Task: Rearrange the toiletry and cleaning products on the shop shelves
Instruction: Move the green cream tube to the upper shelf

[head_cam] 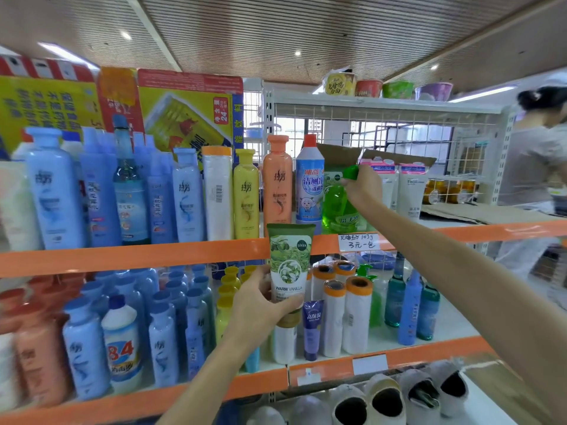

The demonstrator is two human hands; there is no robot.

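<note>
Left hand grip clamped round lower half of green tube, held before orange shelf edge — light, soft, squashable. Right hand grip curled on cap of green bottle on upper shelf — likely heavier, slippery; safer held by body.

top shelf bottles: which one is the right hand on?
The green dish-soap bottle, right of the blue-and-white toilet cleaner bottle. The right hand grips its green cap; it is the only translucent green one there.

The right hand covers the green bottle's neck at frame centre. Bottles at lower left are blurred, their labels unreadable. The frame's right edge cuts off a person.
</note>
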